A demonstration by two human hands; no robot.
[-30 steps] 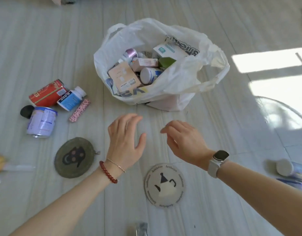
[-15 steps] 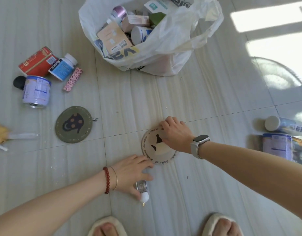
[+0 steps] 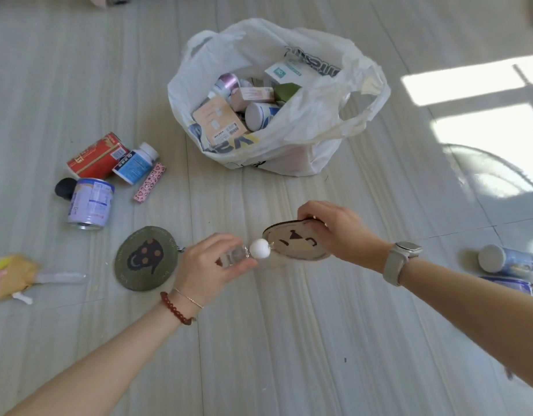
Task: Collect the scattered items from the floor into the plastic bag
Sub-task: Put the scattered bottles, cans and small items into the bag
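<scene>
Plastic bag is sitting on the pale floor in the upper middle of the frame, with its mouth gaping up and toward the camera. Boxes and small jars are lying inside it.

Below the bag, near the middle of the frame, the person is holding two things up off the floor. The right hand is pinching a round tan coaster by its far edge, fingers curled over the top. The coaster is tipping, so it is looking like a flat oval stretching left to right. The left hand is gripping a small clear bottle with a round white cap. The bottle is lying sideways, its long way going left to right, with the cap pointing right at the coaster's left edge. The cap and the coaster are just beside each other, and the two hands are close but not touching.

More things are lying on the floor. A green round coaster is sitting flat just left of the left hand. In the left part of the frame a red box, a blue-label bottle, a pink spotted tube and a white can are lying close together. Another bottle is lying at the right edge.
</scene>
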